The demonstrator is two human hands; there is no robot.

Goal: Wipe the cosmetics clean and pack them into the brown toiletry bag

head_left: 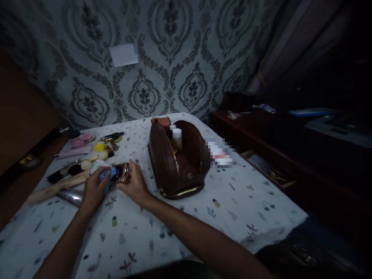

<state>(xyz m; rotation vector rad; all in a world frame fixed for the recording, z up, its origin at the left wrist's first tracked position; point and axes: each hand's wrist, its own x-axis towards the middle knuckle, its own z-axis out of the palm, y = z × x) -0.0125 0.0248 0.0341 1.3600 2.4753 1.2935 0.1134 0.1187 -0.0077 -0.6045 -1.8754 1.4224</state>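
My left hand (94, 188) is closed around a small blue item (105, 175) whose kind I cannot make out. A dark round piece (117, 173) lies against it. My right hand (135, 185) pinches a shiny copper-coloured flat case (125, 173), thumb and fingers at its right edge. Both hands meet low over the table, left of an open brown zip bag (162, 161). Inside the bag stands a white-capped bottle (177, 139), with a second white cap behind it. Under and beside my left wrist lie a silvery tube (71, 196) and a long beige tube (59, 186).
Makeup sponges (78, 143), a pink tube (74, 151), a yellow sponge (99, 147) and brushes (69, 169) cover the left of the patterned tablecloth (232, 205). A blurred-out white packet (221, 153) lies right of the bag. An open drawer (269, 168) stands beside the table.
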